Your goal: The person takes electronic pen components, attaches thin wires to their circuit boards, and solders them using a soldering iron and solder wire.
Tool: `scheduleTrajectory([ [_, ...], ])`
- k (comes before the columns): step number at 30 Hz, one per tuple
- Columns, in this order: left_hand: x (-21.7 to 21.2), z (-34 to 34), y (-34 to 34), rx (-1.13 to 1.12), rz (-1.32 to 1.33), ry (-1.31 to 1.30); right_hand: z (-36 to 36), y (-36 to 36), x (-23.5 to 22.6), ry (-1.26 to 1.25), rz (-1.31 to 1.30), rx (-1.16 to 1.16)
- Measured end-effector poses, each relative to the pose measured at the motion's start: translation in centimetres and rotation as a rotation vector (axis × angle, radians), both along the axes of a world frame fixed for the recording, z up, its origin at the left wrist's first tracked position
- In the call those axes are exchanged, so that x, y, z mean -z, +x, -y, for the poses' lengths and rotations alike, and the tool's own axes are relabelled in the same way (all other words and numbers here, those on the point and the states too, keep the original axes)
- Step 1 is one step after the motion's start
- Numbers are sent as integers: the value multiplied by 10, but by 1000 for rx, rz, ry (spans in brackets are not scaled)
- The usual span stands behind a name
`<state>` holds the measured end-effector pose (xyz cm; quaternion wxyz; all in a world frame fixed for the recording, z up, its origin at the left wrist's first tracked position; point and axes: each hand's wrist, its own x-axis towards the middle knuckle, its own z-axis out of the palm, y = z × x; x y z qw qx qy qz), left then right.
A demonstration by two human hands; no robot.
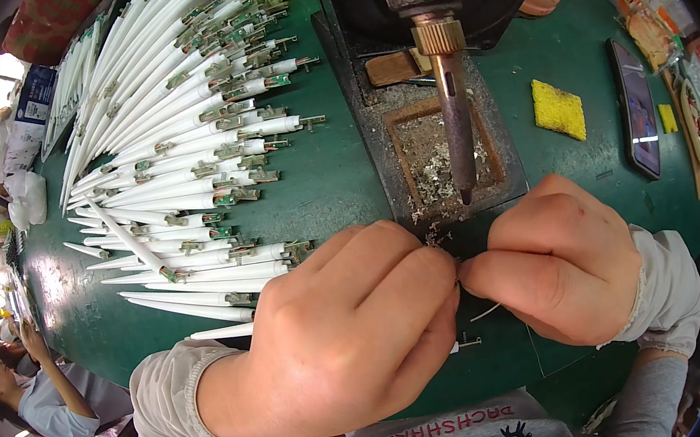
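Note:
My left hand is closed, its thumb and fingers pinched together just below the soldering iron's tip. My right hand is closed too, its fingertips meeting the left ones. Whatever is pinched between them is hidden. A short thin white wire pokes out beneath the right fingers. Below my left hand shows a small white end with a metal pin; whether it is held or lying there I cannot tell. Above both hands the soldering iron points tip down over a dirty solder tray.
Many white tapered sticks with small green circuit boards at their ends fan across the green table on the left. To the right are a yellow sponge and a phone. A person sits at the far left.

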<state>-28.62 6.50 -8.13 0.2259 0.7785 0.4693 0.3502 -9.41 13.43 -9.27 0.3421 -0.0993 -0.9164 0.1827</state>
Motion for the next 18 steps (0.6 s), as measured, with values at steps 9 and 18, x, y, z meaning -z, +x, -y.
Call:
scheduleTrajectory([
  [9,-5,-1,-2,39,7,-165,1,1,0,42,44,16],
  [18,-15,-5,-12,34,536,-987,-7,3,3,142,-10,-39],
])
